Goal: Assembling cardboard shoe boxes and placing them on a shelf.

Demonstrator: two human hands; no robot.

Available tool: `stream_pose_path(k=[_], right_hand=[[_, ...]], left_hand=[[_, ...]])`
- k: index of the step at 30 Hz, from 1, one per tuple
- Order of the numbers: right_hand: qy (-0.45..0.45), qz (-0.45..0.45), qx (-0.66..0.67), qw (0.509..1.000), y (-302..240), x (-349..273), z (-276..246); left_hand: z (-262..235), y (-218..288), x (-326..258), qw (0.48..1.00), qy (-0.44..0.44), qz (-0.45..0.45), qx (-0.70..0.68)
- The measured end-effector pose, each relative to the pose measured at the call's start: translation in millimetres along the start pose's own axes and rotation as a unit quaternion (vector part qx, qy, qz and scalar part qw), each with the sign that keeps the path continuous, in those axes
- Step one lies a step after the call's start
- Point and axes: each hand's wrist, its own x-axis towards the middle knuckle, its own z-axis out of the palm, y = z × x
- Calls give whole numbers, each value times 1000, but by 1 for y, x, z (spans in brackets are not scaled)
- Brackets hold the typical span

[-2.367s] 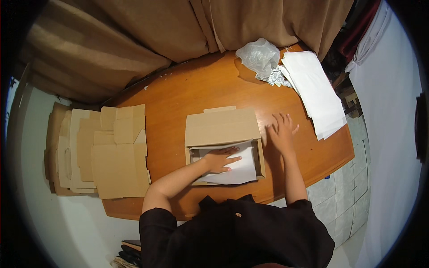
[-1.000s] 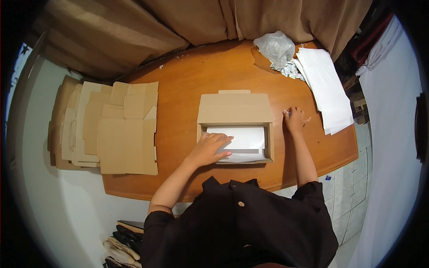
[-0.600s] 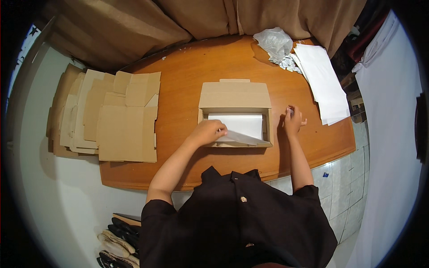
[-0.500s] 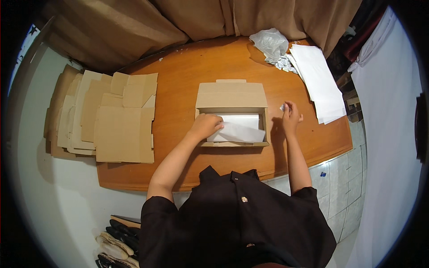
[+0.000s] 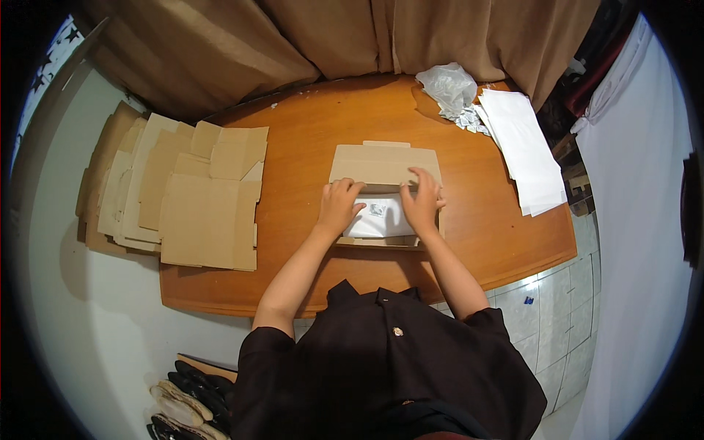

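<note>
Cardboard box (image 5: 384,192) sits open mid-table, a white packet (image 5: 381,218) lying inside it. Left hand (image 5: 338,207) presses down at the packet's nine o'clock edge, right hand (image 5: 422,202) at three o'clock, fingers flat and slightly spread. Best to push evenly on both sides so the packet settles level below the flaps.

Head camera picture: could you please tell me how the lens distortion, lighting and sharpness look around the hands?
Head view: fisheye bends the round wooden table's edge and leaves dark corners; light is soft and even, with faint shadow under the left hand and right hand; the open brown cardboard box and white wrapped packet are sharp, without glare.
</note>
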Motion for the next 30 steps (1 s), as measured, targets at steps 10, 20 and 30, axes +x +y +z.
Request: stream_pose_path(k=[10,20,30], right_hand=[[26,325,281,903,63,72,-18],[66,137,456,877,30,47,-47],[-25,47,274,960,39,-44,-49]], left_hand=[[-24,13,-74,989,115,13,-92],[26,23,-115,986,153,-64,16],[12,-4,-99,895,295,-231,-243]])
